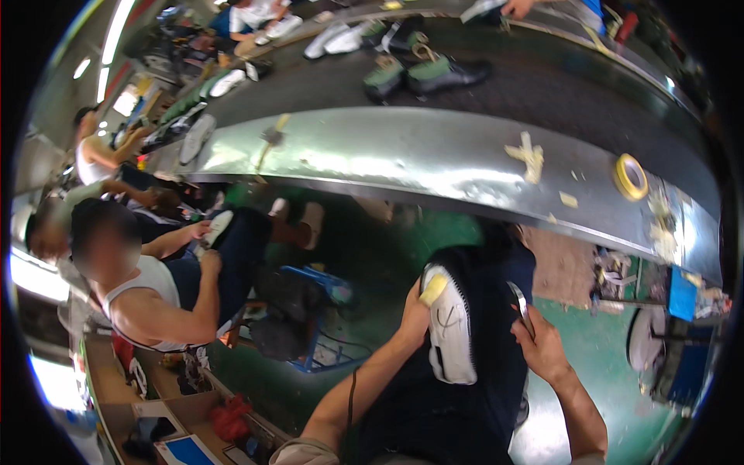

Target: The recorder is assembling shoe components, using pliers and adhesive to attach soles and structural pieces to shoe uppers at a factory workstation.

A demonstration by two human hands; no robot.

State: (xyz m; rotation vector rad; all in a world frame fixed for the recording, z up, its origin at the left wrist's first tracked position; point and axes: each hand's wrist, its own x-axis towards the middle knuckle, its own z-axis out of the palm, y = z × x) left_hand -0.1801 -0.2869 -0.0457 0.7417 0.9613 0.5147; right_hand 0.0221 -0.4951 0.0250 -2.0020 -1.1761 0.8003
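A shoe (449, 329) lies on my dark-trousered lap with its white underside up, dark stitch-like marks along its edge and a handwritten mark in the middle. My left hand (416, 316) grips the shoe's left side near its far end, where a small yellow piece (433, 289) sits by the fingers. I cannot tell whether that piece is stuck to the shoe or held. To the right of the shoe and apart from it, my right hand (542, 346) is closed around a hand tool with a curved, shiny metal end (518, 297).
Ahead runs a metal-edged bench (403, 151) with a roll of yellow tape (631, 177) and black-and-green shoes (446, 75) on a dark belt. At left a co-worker (159, 287) holds another shoe. A blue-framed stool (322, 341) and compartmented wooden box (174, 380) stand nearby.
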